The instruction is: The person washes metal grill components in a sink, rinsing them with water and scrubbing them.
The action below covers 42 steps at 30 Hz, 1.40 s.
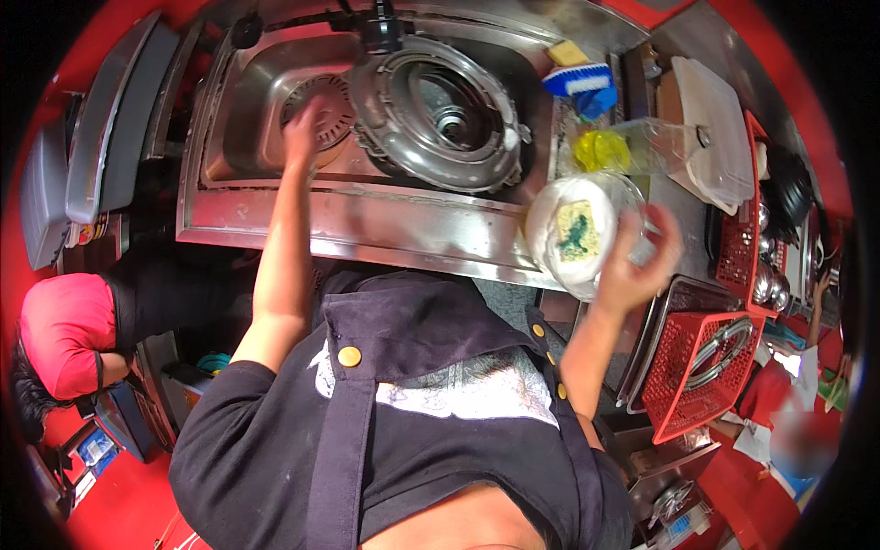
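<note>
My left hand [306, 130], blurred, is over the left part of the stainless steel sink [251, 110], above a round slotted drain strainer [337, 89]. I see nothing held in it. Beside it, a large round metal part with a wide central opening [405, 148] rests tilted in the sink. My right hand [629, 265] is at the right side of a clear round container [540, 237] with white foam inside. A yellow sponge with a green patch [577, 230] lies on the foam. Motion blur hides whether my right fingers grip the container's edge.
A blue brush with white bristles [581, 80], a yellow scouring cloth [601, 151] and a lidded plastic box [715, 130] sit right of the sink. A black faucet [381, 31] overhangs it. Red baskets [701, 378] stand at right. A person bends at left [69, 330]; others are at right.
</note>
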Motion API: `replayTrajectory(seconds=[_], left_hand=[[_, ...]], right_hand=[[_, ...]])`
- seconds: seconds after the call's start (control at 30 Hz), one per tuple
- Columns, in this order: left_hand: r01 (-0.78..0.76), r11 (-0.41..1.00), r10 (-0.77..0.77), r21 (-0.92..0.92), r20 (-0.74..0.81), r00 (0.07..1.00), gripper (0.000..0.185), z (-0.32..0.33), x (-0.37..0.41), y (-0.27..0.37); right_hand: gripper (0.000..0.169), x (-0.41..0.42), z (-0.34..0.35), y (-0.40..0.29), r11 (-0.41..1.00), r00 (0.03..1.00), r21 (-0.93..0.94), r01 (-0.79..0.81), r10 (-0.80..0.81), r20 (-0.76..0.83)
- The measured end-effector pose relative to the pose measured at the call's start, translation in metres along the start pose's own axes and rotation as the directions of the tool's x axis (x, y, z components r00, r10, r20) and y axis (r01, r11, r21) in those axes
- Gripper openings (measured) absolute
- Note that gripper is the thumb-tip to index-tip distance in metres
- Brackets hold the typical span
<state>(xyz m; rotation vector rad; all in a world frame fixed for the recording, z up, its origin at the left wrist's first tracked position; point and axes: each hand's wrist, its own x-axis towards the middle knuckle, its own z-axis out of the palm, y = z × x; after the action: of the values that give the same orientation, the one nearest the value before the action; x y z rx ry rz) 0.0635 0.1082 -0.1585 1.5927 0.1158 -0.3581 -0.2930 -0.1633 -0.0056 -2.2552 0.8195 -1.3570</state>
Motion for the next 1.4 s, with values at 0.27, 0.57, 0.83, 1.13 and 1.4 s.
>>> replayTrajectory(seconds=[0.27, 0.57, 0.83, 1.13, 1.4], left_hand=[[0.355, 0.920, -0.392, 0.167, 0.420, 0.819, 0.019, 0.059, 0.025, 0.034], [0.284, 0.958, -0.226, -0.039, 0.508, 0.831, 0.016, 0.029, 0.028, 0.084], [0.452, 0.890, -0.353, -0.059, 0.536, 0.766, 0.005, -0.097, 0.062, 0.103], [0.428, 0.858, -0.331, -0.282, 0.332, 0.883, 0.006, -0.241, 0.074, 0.084], [0.291, 0.862, -0.272, -0.414, 0.107, 0.956, 0.020, -0.275, 0.103, 0.047]], right_hand=[[0.089, -0.053, 0.218, -0.063, 0.997, 0.508, -0.009, 0.082, -0.034, 0.860], [0.067, -0.050, 0.237, -0.166, 0.967, 0.571, -0.074, -0.243, 0.204, 0.795], [0.051, -0.053, 0.267, -0.289, 0.984, 0.479, -0.146, -0.102, 0.177, 0.860], [0.053, -0.101, 0.335, -0.355, 0.995, 0.257, 0.101, 0.003, -0.098, 0.962], [0.084, -0.094, 0.413, -0.318, 0.908, -0.210, 0.250, -0.337, -0.332, 0.920]])
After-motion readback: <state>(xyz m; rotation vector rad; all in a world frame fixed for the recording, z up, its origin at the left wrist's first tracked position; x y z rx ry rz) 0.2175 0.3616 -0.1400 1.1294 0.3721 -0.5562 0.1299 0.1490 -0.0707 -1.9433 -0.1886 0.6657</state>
